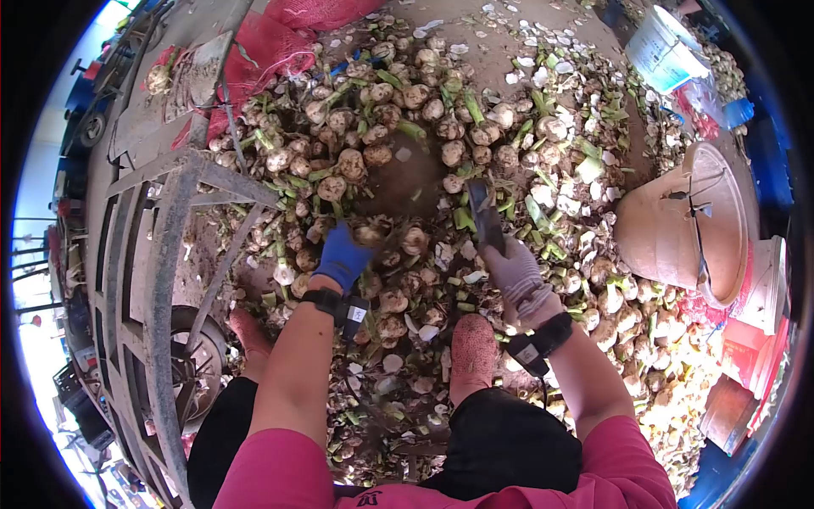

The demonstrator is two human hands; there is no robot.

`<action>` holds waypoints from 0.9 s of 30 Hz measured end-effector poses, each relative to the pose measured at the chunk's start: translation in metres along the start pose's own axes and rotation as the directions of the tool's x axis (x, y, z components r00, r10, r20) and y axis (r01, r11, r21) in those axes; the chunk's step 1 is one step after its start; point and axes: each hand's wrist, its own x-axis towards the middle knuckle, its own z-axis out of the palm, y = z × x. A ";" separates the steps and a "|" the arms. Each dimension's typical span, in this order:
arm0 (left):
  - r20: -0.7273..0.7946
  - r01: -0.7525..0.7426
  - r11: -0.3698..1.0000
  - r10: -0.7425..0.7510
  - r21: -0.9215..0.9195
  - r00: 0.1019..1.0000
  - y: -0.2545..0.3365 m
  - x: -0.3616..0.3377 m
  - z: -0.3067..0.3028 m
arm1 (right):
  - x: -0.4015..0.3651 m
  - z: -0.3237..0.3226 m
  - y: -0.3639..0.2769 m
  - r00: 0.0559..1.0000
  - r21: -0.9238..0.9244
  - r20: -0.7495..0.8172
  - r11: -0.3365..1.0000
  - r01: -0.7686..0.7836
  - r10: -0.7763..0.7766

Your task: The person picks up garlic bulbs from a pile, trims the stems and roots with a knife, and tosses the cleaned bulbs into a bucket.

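My left hand [344, 257], in a blue glove, is closed at the near edge of a heap of round pale bulbs with green stalks [331, 187]. A bulb [370, 236] lies right at its fingers; whether the hand grips it or a stalk is hard to tell. My right hand [514, 271], in a light knitted glove, is wrapped round the handle of a dark, broad-bladed knife [486, 214], which points away from me. Between and beyond the hands is a round dark patch [409, 176] among the bulbs.
A metal cart frame [170, 246] with a wheel [197, 360] stands at the left. Red mesh sacks [270, 47] lie at the upper left. At the right are a large tan tub [649, 225], red containers [750, 352] and a white bucket [660, 53]. Peelings and cut stalks litter the floor.
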 end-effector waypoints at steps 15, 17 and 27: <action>-0.052 -0.186 0.754 0.198 -0.630 0.979 0.049 -0.092 0.058 | -0.031 -0.001 -0.086 0.925 -0.755 0.112 0.575 0.317 -0.362; -0.189 -0.464 0.786 0.425 -0.409 0.885 0.047 -0.087 0.054 | -0.069 0.016 -0.111 0.875 -0.776 0.331 0.426 0.465 -0.352; -0.118 -0.213 0.392 0.252 -0.895 0.960 0.030 -0.094 0.067 | -0.020 0.002 -0.047 0.989 -0.631 0.061 0.762 0.145 -0.138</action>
